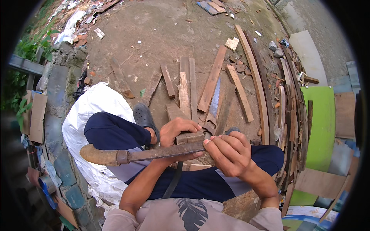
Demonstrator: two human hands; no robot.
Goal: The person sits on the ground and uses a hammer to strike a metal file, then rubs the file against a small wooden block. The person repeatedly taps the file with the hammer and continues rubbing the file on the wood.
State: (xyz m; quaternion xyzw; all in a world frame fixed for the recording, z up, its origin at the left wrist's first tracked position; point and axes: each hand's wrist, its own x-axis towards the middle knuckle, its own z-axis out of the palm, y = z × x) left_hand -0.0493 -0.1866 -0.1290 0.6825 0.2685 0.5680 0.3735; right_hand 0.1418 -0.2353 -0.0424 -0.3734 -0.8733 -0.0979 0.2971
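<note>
My left hand (177, 130) is closed round a thick brown wooden block (190, 137) above my lap. Across the near side of the block lies a long knife (165, 152), its dark, worn blade running left to right and its rounded wooden handle (98, 155) sticking out free at the left. My right hand (230, 153) pinches the blade's far right end between thumb and fingers; the tip is hidden there. A dark strap (175, 180) hangs below my left hand, and what it joins cannot be seen.
A handsaw (212, 106) lies on the dirt ground beyond my hands among several loose wood pieces (212, 79). Long boards (256, 81) and a scrap pile flank the right. A white sack (98, 104) lies by my left leg, next to a low block wall (63, 154).
</note>
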